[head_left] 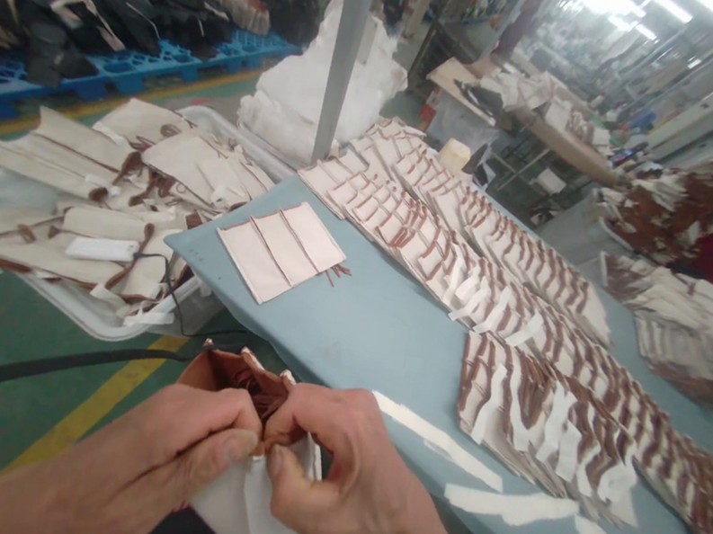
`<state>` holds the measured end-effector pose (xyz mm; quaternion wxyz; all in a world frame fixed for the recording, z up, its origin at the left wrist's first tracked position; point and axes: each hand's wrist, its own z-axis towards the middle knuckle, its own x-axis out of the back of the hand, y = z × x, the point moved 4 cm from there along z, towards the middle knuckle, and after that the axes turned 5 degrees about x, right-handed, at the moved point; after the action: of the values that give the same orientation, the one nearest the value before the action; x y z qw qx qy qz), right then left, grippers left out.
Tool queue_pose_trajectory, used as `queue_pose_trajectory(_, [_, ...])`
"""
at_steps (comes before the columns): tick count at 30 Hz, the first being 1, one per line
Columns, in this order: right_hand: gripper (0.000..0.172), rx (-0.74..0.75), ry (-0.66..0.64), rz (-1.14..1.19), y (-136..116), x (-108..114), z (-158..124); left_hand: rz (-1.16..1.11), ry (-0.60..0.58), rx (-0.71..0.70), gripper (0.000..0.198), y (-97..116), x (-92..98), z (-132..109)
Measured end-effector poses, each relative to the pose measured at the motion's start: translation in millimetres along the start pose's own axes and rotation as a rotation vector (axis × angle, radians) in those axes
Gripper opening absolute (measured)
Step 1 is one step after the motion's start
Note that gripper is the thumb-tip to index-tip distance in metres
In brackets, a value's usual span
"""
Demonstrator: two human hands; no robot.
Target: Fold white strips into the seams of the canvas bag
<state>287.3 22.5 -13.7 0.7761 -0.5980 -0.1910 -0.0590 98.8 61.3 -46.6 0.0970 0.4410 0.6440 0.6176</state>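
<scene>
Both my hands are close together at the bottom centre, below the near edge of the blue-grey table (380, 326). My left hand (176, 446) and my right hand (337, 464) are closed, pinching the gathered brown top of a cream drawstring bag (246, 476). The bag's brown cord bundle (242, 376) sticks up between my thumbs, and its cream body hangs down between my wrists. Three flat cream bags (281, 247) lie side by side on the table's left corner.
Long overlapping rows of cream bags with brown cords (528, 305) cover the table's right side. A white tub (52, 289) heaped with bags stands on the green floor at left. A grey post (349, 47) rises behind the table. Blue pallets (130, 65) hold dark stacks.
</scene>
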Motion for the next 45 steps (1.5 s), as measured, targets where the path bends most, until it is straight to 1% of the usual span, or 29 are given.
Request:
queue_pose_trajectory(2, [0.009,0.033,-0.009,-0.047,0.6,-1.6,-2.3,0.068,-0.101,-0.054,0.041,-1.2,-0.5,3.1])
queue_pose_trajectory(3, [0.010,0.045,-0.013,-0.074,1.3,-2.6,-3.4,0.111,-0.118,-0.093,0.038,-1.3,-1.1,4.1])
queue_pose_trajectory(4, [0.010,0.056,-0.016,-0.098,2.2,-3.7,-4.5,0.158,-0.109,-0.137,0.035,-0.9,-1.7,4.7])
queue_pose_trajectory(6, [0.011,0.078,-0.005,-0.134,3.7,-5.0,-6.4,0.222,-0.046,-0.225,0.032,-0.2,-3.0,5.3])
queue_pose_trajectory(8, [0.011,0.091,0.004,-0.158,4.6,-5.0,-7.8,0.224,-0.006,-0.259,0.032,-2.6,-5.1,5.4])
queue_pose_trajectory(13, [0.011,0.148,-0.117,-0.222,0.4,-4.2,-9.9,0.139,-0.067,-0.125,0.039,-15.6,-9.3,5.4])
queue_pose_trajectory(15, [0.012,0.194,-0.138,-0.270,-2.3,-3.8,-11.7,0.112,-0.074,-0.105,0.043,-16.1,-11.2,2.2])
queue_pose_trajectory(17, [0.013,0.206,-0.149,-0.259,-3.0,-4.5,-14.1,0.107,-0.075,-0.095,0.043,-15.0,-15.3,-3.6])
queue_pose_trajectory(18, [0.013,0.191,-0.158,-0.224,-2.3,-5.1,-15.2,0.118,-0.059,-0.099,0.041,-13.8,-17.4,-6.9])
queue_pose_trajectory(20, [0.017,0.125,-0.177,-0.120,0.5,-6.2,-16.1,0.173,0.023,-0.148,0.036,-9.0,-20.3,-13.0])
queue_pose_trajectory(21, [0.016,0.087,-0.191,-0.078,2.2,-6.6,-15.8,0.204,0.076,-0.212,0.034,-4.4,-21.1,-15.5])
queue_pose_trajectory(23, [0.004,0.048,-0.219,-0.038,4.7,-7.0,-13.4,0.264,0.173,-0.357,0.032,5.5,-22.2,-19.1])
queue_pose_trajectory(24, [0.010,0.051,-0.232,-0.028,5.5,-7.2,-11.6,0.285,0.213,-0.416,0.031,9.2,-22.4,-20.3])
queue_pose_trajectory(25, [0.022,0.064,-0.242,-0.022,6.2,-7.7,-9.8,0.298,0.245,-0.458,0.031,11.1,-22.5,-21.6])
queue_pose_trajectory(26, [0.033,0.083,-0.252,-0.016,7.2,-8.6,-8.2,0.308,0.268,-0.468,0.031,10.3,-22.5,-22.8])
queue_pose_trajectory(27, [0.043,0.099,-0.260,-0.005,8.8,-10.1,-7.0,0.313,0.277,-0.454,0.031,6.6,-22.8,-24.5])
queue_pose_trajectory(29, [0.057,0.116,-0.285,0.020,14.6,-15.2,-6.8,0.280,0.255,-0.384,0.031,-7.8,-24.6,-29.3])
queue_pose_trajectory(31, [0.064,0.142,-0.293,0.062,21.8,-21.5,-8.9,0.172,0.172,-0.272,0.033,-27.2,-28.7,-34.0])
queue_pose_trajectory(33, [0.064,0.193,-0.257,0.122,28.1,-26.1,-12.3,0.024,0.061,-0.170,0.040,-41.5,-34.3,-35.1])
queue_pose_trajectory(35, [0.060,0.255,-0.173,0.153,32.2,-27.8,-15.5,-0.095,-0.013,-0.105,0.047,-43.3,-38.1,-29.9])
queue_pose_trajectory(36, [0.059,0.280,-0.122,0.150,33.1,-27.8,-16.8,-0.134,-0.025,-0.084,0.048,-39.6,-38.6,-24.8])
queue_pose_trajectory(39, [0.059,0.332,0.034,0.102,30.3,-26.1,-19.3,-0.200,-0.004,-0.048,0.051,-19.3,-36.1,-5.7])
queue_pose_trajectory(41, [0.059,0.325,0.122,0.099,25.1,-24.0,-19.7,-0.224,-0.001,-0.047,0.052,-7.0,-34.5,4.1])
queue_pose_trajectory(43, [0.057,0.301,0.169,0.142,18.8,-21.9,-19.8,-0.241,-0.002,-0.051,0.053,-1.6,-34.4,7.5])
queue_pose_trajectory(45, [0.056,0.255,0.174,0.216,14.3,-19.7,-19.7,-0.253,-0.004,-0.058,0.053,-3.0,-36.4,4.7])
